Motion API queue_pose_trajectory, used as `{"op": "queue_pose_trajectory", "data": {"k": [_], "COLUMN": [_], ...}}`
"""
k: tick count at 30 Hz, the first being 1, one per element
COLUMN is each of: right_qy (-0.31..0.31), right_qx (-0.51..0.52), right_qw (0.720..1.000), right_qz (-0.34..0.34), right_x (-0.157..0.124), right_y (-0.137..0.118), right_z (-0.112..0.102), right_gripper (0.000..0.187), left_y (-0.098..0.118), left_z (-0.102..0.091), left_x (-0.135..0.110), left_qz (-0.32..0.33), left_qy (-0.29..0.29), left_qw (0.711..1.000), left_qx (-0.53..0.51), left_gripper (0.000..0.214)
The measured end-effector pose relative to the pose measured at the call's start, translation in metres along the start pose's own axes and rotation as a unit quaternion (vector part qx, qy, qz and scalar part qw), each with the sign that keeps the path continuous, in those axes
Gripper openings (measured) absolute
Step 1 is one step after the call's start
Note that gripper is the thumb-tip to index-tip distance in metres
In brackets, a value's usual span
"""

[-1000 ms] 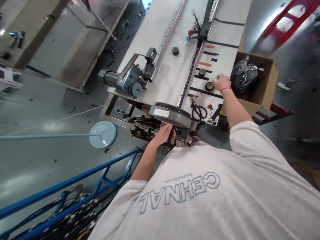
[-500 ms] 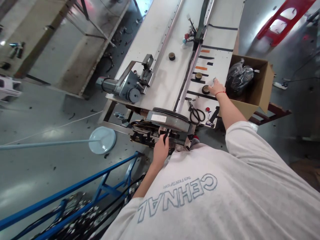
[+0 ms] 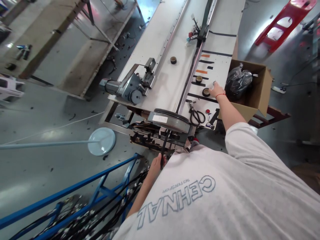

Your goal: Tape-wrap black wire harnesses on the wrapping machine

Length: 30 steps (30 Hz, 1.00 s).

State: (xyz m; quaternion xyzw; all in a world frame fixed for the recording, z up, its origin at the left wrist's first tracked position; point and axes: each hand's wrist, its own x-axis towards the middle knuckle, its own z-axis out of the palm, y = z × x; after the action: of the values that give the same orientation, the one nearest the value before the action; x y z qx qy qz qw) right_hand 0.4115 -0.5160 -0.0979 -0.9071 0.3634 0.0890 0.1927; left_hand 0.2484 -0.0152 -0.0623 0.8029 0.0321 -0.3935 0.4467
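Observation:
My left hand [image 3: 158,162] is closed around a black wire harness [image 3: 165,144], low in front of my shirt. The harness runs up from the fist to the underside of a round grey wheel-like housing [image 3: 170,120] at the bench end. My right hand [image 3: 217,90] rests near the bench's right edge, its thumb and a finger apart, a fingertip at a small part too tiny to make out. Just left of its thumb lies a roll of black tape [image 3: 206,92]; a second tape roll [image 3: 199,79] sits farther back. Black-handled scissors [image 3: 197,116] lie nearer me, beside a red button [image 3: 207,111].
A motor unit [image 3: 125,88] stands on the white bench [image 3: 160,90] at left, with a third tape roll [image 3: 173,60] beyond. A cardboard box [image 3: 262,90] holding a black bag adjoins the right edge. A blue frame rack [image 3: 100,190] with cables stands at lower left.
My left hand has moved down toward my body, away from the wheel-like housing, and more of the black harness shows stretched between them. My right hand has stayed beside the tape roll.

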Motion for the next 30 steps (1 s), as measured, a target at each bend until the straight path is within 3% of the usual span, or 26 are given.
{"op": "queue_pose_trajectory", "data": {"k": [3, 5, 7, 9, 11, 13, 14, 15, 16, 18, 19, 21, 23, 26, 30], "right_qy": [-0.001, 0.042, 0.106, 0.122, 0.054, -0.095, -0.128, -0.137, -0.129, -0.101, -0.104, -0.13, -0.135, -0.11, -0.122], "right_qx": [0.024, 0.073, 0.158, 0.255, 0.316, 0.298, 0.274, 0.247, 0.219, 0.169, 0.15, 0.141, 0.167, 0.211, 0.215], "right_qw": [1.0, 0.996, 0.972, 0.922, 0.864, 0.79, 0.779, 0.79, 0.819, 0.884, 0.901, 0.903, 0.891, 0.879, 0.883], "right_qz": [0.003, -0.038, -0.139, -0.264, -0.388, -0.528, -0.549, -0.544, -0.514, -0.424, -0.394, -0.384, -0.401, -0.413, -0.399], "right_x": [0.003, -0.014, -0.058, -0.127, -0.206, -0.268, -0.288, -0.299, -0.302, -0.292, -0.284, -0.267, -0.259, -0.26, -0.266], "right_y": [-0.005, -0.017, -0.035, -0.054, -0.07, -0.086, -0.094, -0.102, -0.11, -0.124, -0.128, -0.133, -0.133, -0.127, -0.122], "right_z": [-0.009, -0.015, -0.014, -0.005, 0.013, 0.04, 0.055, 0.07, 0.084, 0.106, 0.113, 0.12, 0.121, 0.119, 0.116], "right_gripper": [0.065, 0.058, 0.047, 0.039, 0.029, 0.024, 0.026, 0.028, 0.03, 0.027, 0.022, 0.009, 0.008, 0.012, 0.009], "left_y": [0.003, 0.01, 0.02, 0.03, 0.038, 0.043, 0.044, 0.045, 0.045, 0.044, 0.043, 0.041, 0.039, 0.034, 0.025], "left_z": [0.016, 0.024, 0.025, 0.016, 0.003, -0.008, -0.012, -0.015, -0.017, -0.017, -0.016, -0.015, -0.013, -0.011, -0.007], "left_x": [0.018, 0.031, 0.043, 0.05, 0.053, 0.055, 0.055, 0.055, 0.056, 0.057, 0.057, 0.058, 0.059, 0.06, 0.062], "left_qz": [0.052, 0.061, 0.05, 0.054, 0.079, 0.094, 0.095, 0.095, 0.096, 0.102, 0.107, 0.118, 0.129, 0.154, 0.197], "left_qy": [0.125, 0.16, 0.149, 0.142, 0.156, 0.171, 0.173, 0.171, 0.166, 0.151, 0.144, 0.139, 0.143, 0.144, 0.139], "left_qw": [0.986, 0.969, 0.954, 0.942, 0.932, 0.928, 0.929, 0.931, 0.932, 0.935, 0.936, 0.937, 0.94, 0.948, 0.962], "left_qx": [-0.097, -0.18, -0.253, -0.3, -0.319, -0.317, -0.313, -0.309, -0.306, -0.305, -0.304, -0.299, -0.282, -0.237, -0.126], "left_gripper": [0.061, 0.064, 0.064, 0.062, 0.058, 0.055, 0.055, 0.055, 0.055, 0.056, 0.057, 0.058, 0.058, 0.059, 0.058]}}
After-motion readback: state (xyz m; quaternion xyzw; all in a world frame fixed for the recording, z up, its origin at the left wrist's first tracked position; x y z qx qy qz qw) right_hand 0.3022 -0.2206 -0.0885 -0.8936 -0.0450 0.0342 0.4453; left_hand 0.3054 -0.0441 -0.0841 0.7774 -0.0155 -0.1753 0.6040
